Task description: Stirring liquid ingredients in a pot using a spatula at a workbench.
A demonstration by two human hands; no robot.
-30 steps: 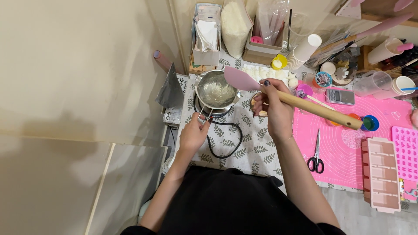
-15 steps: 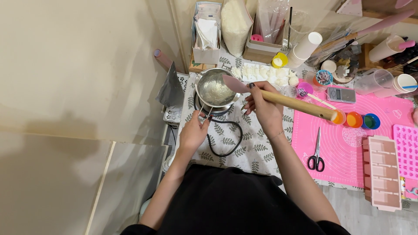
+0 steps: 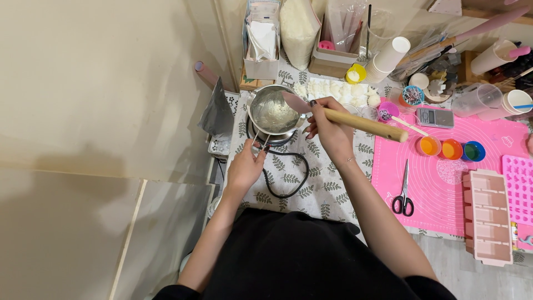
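Observation:
A small steel pot (image 3: 256, 103) of pale, partly melted stuff sits on a hot plate at the table's back left. My left hand (image 3: 244, 166) grips the pot's wire handle (image 3: 260, 143) at its near side. My right hand (image 3: 328, 130) is closed around the wooden handle of a spatula (image 3: 366, 125). The spatula's pink blade (image 3: 295, 103) dips over the pot's right rim into the contents.
A black cord (image 3: 288, 176) loops on the leaf-print cloth in front of the pot. To the right lies a pink mat (image 3: 438, 183) with scissors (image 3: 403, 191), three small colour cups (image 3: 451, 149), a pocket scale (image 3: 435, 117) and pink moulds (image 3: 487, 215). Bags, boxes and paper cups crowd the back edge.
The spatula has swung down and left, from above the pot to its blade resting in the contents. The white lumps in the pot look more melted. My left hand stays on the handle.

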